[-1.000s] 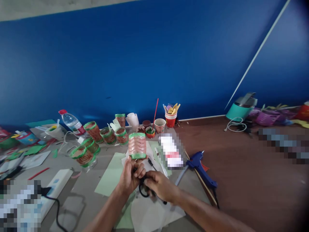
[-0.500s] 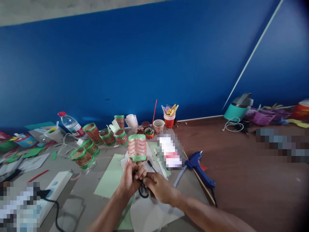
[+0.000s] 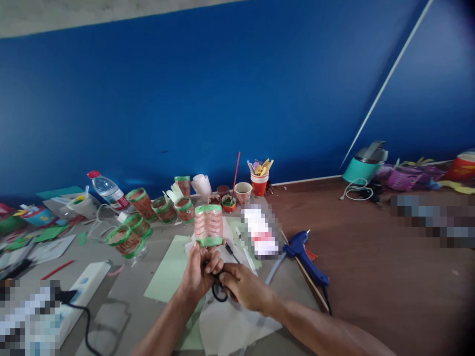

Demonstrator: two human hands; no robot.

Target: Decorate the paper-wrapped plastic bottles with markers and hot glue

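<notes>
A clear ribbed plastic cup point(image 3: 208, 225), painted reddish brown with green bands at top and bottom, stands above my left hand point(image 3: 202, 267). My left hand's fingers are closed at the cup's lower end, holding it. My right hand point(image 3: 245, 287) is closed beside the left one, around black-handled scissors point(image 3: 219, 292), of which a loop shows below the fingers. The blades are hidden by the hands. Beneath both hands lie white paper point(image 3: 233, 326) and a pale green sheet point(image 3: 166, 272).
Behind stand several painted cups point(image 3: 139, 202), a bottle point(image 3: 107, 190), a paint cup with a red brush point(image 3: 229, 203) and a cup of sticks point(image 3: 260, 184). A blurred phone point(image 3: 260, 232) and a blue glue gun point(image 3: 308, 259) lie right. A white power strip point(image 3: 83, 291) lies left.
The whole view has shifted very slightly. Both hands and the painted cup keep nearly the same pose, with the cup a little further left.
</notes>
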